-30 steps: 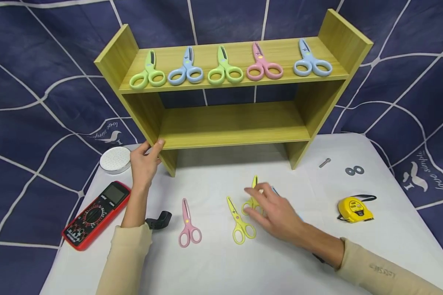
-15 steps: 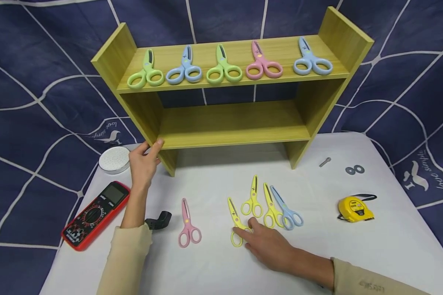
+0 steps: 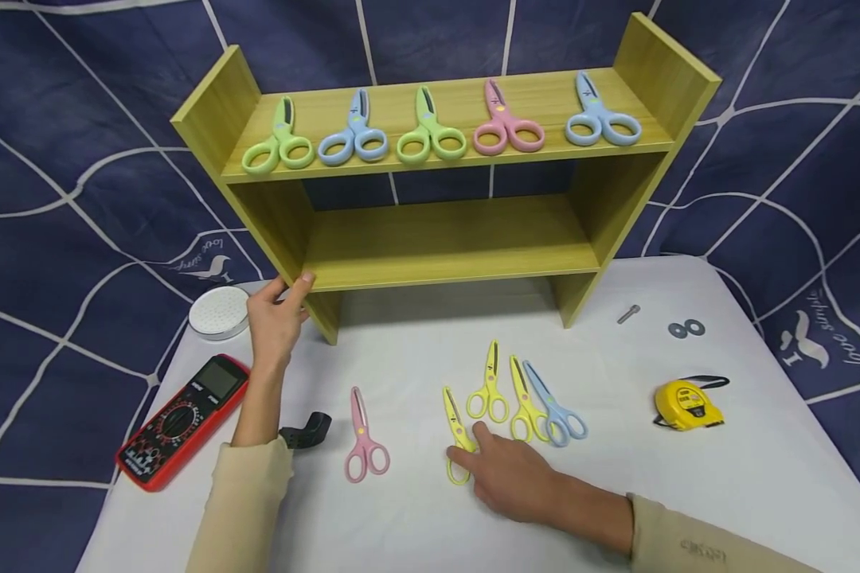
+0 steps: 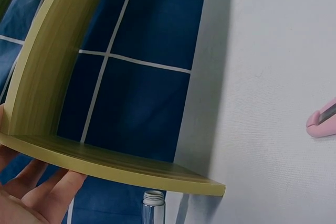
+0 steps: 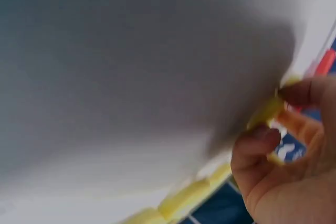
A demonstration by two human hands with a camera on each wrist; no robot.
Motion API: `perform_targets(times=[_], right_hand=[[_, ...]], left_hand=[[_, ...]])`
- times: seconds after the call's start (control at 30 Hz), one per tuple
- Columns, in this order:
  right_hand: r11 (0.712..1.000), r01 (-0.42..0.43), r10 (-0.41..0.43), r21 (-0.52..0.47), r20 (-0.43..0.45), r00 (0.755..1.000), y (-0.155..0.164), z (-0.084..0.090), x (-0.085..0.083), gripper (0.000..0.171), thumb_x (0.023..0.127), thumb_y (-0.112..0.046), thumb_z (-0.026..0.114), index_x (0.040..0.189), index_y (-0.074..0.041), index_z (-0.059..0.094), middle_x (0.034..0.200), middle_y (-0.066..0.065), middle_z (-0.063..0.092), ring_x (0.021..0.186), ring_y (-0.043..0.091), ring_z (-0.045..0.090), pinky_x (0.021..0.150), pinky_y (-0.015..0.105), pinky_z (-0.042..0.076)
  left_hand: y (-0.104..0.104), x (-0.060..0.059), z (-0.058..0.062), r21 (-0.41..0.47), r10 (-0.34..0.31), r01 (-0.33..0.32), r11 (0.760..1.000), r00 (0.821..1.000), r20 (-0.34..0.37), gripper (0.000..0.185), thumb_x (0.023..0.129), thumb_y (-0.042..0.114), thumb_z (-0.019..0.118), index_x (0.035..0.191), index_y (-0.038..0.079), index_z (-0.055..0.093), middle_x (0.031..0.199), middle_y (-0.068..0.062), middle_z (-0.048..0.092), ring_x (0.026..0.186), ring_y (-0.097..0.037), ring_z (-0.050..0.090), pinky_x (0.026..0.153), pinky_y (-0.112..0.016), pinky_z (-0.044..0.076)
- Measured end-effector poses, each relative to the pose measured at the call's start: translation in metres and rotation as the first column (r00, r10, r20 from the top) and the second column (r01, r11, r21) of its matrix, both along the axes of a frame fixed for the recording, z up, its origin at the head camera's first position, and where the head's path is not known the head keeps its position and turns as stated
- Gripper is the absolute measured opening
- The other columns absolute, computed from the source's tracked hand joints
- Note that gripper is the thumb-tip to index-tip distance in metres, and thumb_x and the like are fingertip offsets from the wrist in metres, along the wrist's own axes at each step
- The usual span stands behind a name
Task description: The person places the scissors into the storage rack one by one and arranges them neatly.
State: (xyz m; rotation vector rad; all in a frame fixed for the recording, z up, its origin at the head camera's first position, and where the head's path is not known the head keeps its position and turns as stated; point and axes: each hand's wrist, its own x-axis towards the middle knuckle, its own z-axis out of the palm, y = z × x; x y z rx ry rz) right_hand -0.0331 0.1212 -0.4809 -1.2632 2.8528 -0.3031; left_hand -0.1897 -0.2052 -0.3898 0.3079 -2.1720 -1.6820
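Observation:
My left hand (image 3: 274, 322) grips the left side panel of the wooden shelf (image 3: 444, 243); in the left wrist view its fingers (image 4: 50, 187) lie against the panel's outer side. Over the handles of a pair of yellow scissors (image 3: 455, 415) is my right hand (image 3: 512, 475), thumb and fingers pinching them. The right wrist view, blurred, has yellow plastic between thumb and fingertips. Close by lie two more yellow scissors (image 3: 492, 374) and blue scissors (image 3: 555, 410), the blue ones touching one yellow pair. Pink scissors (image 3: 359, 422) lie to the left.
Several green, blue and pink scissors (image 3: 500, 119) line the top shelf. A multimeter (image 3: 184, 420), shower head (image 3: 218, 310) and black elbow-shaped part (image 3: 308, 430) are on the left. On the right are a tape measure (image 3: 688, 404), bolt (image 3: 628, 314) and two washers (image 3: 695, 327).
My right hand has moved down and left from above the scissors cluster onto the nearest yellow scissors' handles, which have turned slightly. The left hand keeps its hold on the shelf.

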Motion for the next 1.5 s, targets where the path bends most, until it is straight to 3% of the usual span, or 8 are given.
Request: perform_targets(times=[0.17,0.33,0.5,0.87,1.0,1.2,1.37,1.5], right_hand=[[0.992,-0.112,0.117,-0.059,0.083,0.990,0.005,0.008,-0.016,0.043,0.074,-0.011,0.067,0.114,-0.022,0.059,0.080,-0.004,0.039,0.047,0.006,0.025,0.040,0.017,0.022],[0.979,-0.153,0.160,-0.132,0.042,0.986,0.005,0.008,-0.027,0.038,0.072,-0.010,0.065,0.108,-0.020,0.056,0.077,-0.008,0.036,0.049,0.005,0.025,0.043,0.017,0.021],[0.957,-0.138,0.131,-0.254,-0.046,0.990,-0.003,0.023,-0.039,0.040,0.074,-0.009,0.059,0.112,-0.019,0.057,0.082,-0.006,0.037,0.052,0.004,0.027,0.043,0.014,0.023],[0.874,-0.032,-0.047,-0.485,-0.150,0.988,-0.028,0.097,-0.082,0.040,0.083,-0.006,0.054,0.123,-0.011,0.062,0.092,0.005,0.049,0.052,0.010,0.036,0.044,0.020,0.034],[0.867,-0.019,-0.079,-0.499,-0.174,0.982,-0.039,0.107,-0.096,0.037,0.085,-0.006,0.060,0.123,-0.006,0.064,0.093,0.008,0.055,0.053,0.011,0.043,0.046,0.022,0.040],[0.857,-0.013,-0.107,-0.515,-0.201,0.974,-0.063,0.117,-0.115,0.034,0.093,-0.015,0.070,0.123,-0.001,0.063,0.103,0.012,0.065,0.079,0.020,0.065,0.064,0.030,0.055],[0.844,0.003,-0.152,-0.536,-0.235,0.960,-0.086,0.124,-0.140,0.039,0.095,-0.019,0.069,0.126,0.002,0.060,0.106,0.015,0.068,0.085,0.022,0.068,0.071,0.035,0.058],[0.866,0.046,-0.177,-0.499,-0.219,0.959,-0.103,0.129,-0.162,0.040,0.098,-0.024,0.065,0.129,0.000,0.058,0.103,0.011,0.069,0.083,0.021,0.067,0.067,0.034,0.056]], left_hand=[[0.000,0.000,-0.001,-0.002,-0.002,0.002,1.000,1.000,0.003,0.044,0.092,0.035,0.071,0.124,0.003,0.069,0.123,-0.011,0.064,0.092,-0.020,0.067,0.072,-0.025,0.057],[-0.001,0.001,-0.001,-0.002,-0.006,0.006,1.000,1.000,-0.002,0.043,0.092,0.034,0.071,0.124,0.004,0.069,0.123,-0.011,0.064,0.093,-0.020,0.067,0.071,-0.025,0.057],[-0.001,0.001,0.001,-0.010,-0.013,0.013,1.000,1.000,-0.007,0.042,0.092,0.033,0.071,0.124,0.005,0.069,0.123,-0.012,0.064,0.094,-0.022,0.067,0.069,-0.022,0.057],[-0.001,0.000,0.000,-0.013,-0.010,0.010,1.000,1.000,-0.011,0.042,0.092,0.034,0.070,0.122,0.004,0.070,0.123,-0.011,0.064,0.088,-0.018,0.068,0.067,-0.021,0.057],[-0.001,0.000,-0.001,-0.015,-0.012,0.011,1.000,1.000,-0.015,0.042,0.092,0.034,0.071,0.122,0.005,0.070,0.123,-0.011,0.065,0.086,-0.016,0.068,0.066,-0.020,0.057],[0.001,-0.002,-0.002,0.022,-0.008,0.008,1.000,1.000,-0.008,0.041,0.091,0.032,0.072,0.122,0.005,0.070,0.123,-0.012,0.065,0.077,-0.010,0.067,0.064,-0.019,0.056],[0.001,-0.003,-0.002,0.033,-0.013,0.013,0.999,1.000,-0.008,0.042,0.090,0.032,0.073,0.122,0.005,0.070,0.121,-0.011,0.064,0.076,-0.010,0.067,0.063,-0.019,0.056],[0.000,-0.004,-0.003,0.050,-0.007,0.008,0.999,1.000,-0.018,0.040,0.091,0.028,0.073,0.122,0.004,0.070,0.119,-0.010,0.063,0.077,-0.011,0.067,0.063,-0.019,0.056]])
